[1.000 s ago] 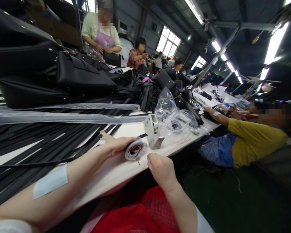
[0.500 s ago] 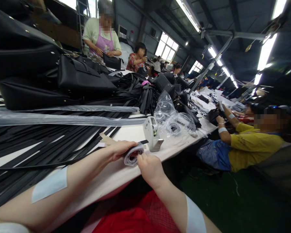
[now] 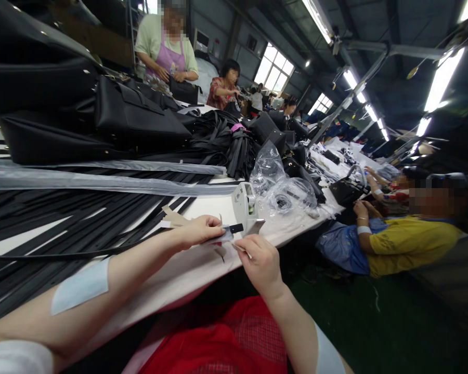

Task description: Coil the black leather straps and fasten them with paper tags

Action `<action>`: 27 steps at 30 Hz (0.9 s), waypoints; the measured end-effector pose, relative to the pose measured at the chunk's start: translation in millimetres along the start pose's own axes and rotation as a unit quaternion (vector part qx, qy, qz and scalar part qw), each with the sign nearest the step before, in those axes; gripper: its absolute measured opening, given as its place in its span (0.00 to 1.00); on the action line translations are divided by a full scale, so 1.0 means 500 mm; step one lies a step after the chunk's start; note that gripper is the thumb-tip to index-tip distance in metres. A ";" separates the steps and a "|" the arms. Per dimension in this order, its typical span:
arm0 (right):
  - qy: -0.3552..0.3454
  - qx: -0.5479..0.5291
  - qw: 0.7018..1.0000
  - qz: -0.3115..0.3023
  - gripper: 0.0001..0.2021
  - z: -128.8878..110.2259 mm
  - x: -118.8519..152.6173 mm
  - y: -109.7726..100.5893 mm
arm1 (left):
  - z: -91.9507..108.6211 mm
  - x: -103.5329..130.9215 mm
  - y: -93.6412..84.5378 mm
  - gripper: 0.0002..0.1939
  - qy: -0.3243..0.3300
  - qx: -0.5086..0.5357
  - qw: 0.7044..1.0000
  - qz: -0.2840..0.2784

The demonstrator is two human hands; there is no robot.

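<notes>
Near the table's front edge, my left hand [image 3: 203, 231] is closed on a greyish translucent strip [image 3: 220, 238] with a black end [image 3: 236, 227]. Just to its right, my right hand [image 3: 258, 258] pinches a small pale piece [image 3: 239, 244]; its far part is hidden by the fingers. A thin dark piece hangs or lies below, between the hands, too small to make out. Behind my right hand stands a white device [image 3: 243, 208] like a tape dispenser. Beige strips [image 3: 174, 217] lie behind my left hand.
Long black straps [image 3: 81, 223] and grey wrapped strips [image 3: 101, 183] cover the left of the table. Black bags [image 3: 136, 117] are piled behind them. Clear plastic [image 3: 281, 195] lies beyond the device. A person in yellow [image 3: 413, 239] sits at the right.
The grey roll that was between my hands no longer shows as a roll; a flatter strip is there. My right hand has moved right and up, away from my left. The view has shifted slightly.
</notes>
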State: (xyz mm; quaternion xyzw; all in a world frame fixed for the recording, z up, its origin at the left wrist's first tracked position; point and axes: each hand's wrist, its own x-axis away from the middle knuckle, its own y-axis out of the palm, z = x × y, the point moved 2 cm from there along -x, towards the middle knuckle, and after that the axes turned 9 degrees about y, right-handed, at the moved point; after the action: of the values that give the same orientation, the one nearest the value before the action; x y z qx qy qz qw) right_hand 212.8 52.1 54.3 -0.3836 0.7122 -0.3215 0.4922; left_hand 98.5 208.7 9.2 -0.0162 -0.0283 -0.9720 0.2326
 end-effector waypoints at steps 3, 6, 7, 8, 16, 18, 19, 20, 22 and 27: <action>0.038 -0.149 0.988 0.000 0.05 0.018 -0.015 0.003 | 0.022 0.017 0.025 0.11 0.072 -0.066 0.992 -0.079; 0.129 -0.307 0.941 -0.057 0.06 0.037 -0.020 0.024 | 0.041 0.033 0.043 0.07 0.166 -0.176 0.966 -0.097; 0.161 -0.344 0.923 -0.067 0.06 0.042 -0.018 0.031 | 0.045 0.036 0.046 0.07 0.181 -0.199 0.959 -0.086; 0.189 -0.375 0.905 -0.071 0.06 0.045 -0.014 0.036 | 0.047 0.038 0.047 0.07 0.190 -0.214 0.955 -0.078; 0.325 -0.513 0.785 -0.118 0.12 0.053 -0.004 0.046 | 0.046 0.040 0.061 0.17 0.190 -0.194 0.960 -0.066; 0.362 -0.551 0.738 -0.145 0.17 0.055 -0.007 0.045 | 0.047 0.042 0.065 0.18 0.200 -0.222 0.952 -0.061; 0.374 -0.568 0.713 -0.170 0.20 0.056 -0.008 0.044 | 0.047 0.043 0.067 0.17 0.208 -0.229 0.949 -0.067; 0.376 -0.582 0.692 -0.203 0.22 0.055 -0.008 0.043 | 0.047 0.044 0.068 0.17 0.214 -0.228 0.946 -0.080; 0.362 -0.590 0.671 -0.264 0.20 0.053 -0.009 0.038 | 0.047 0.045 0.070 0.17 0.218 -0.215 0.946 -0.108; 0.352 -0.572 0.707 -0.225 0.13 0.049 -0.011 0.025 | 0.037 0.037 0.061 0.17 0.177 -0.187 0.960 -0.108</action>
State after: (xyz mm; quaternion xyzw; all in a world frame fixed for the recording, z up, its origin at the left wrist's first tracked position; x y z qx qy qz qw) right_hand 234.4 61.3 38.6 -0.5995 0.7737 -0.0657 -0.1942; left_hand 96.2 174.4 29.8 0.1163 0.1941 -0.9666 0.1207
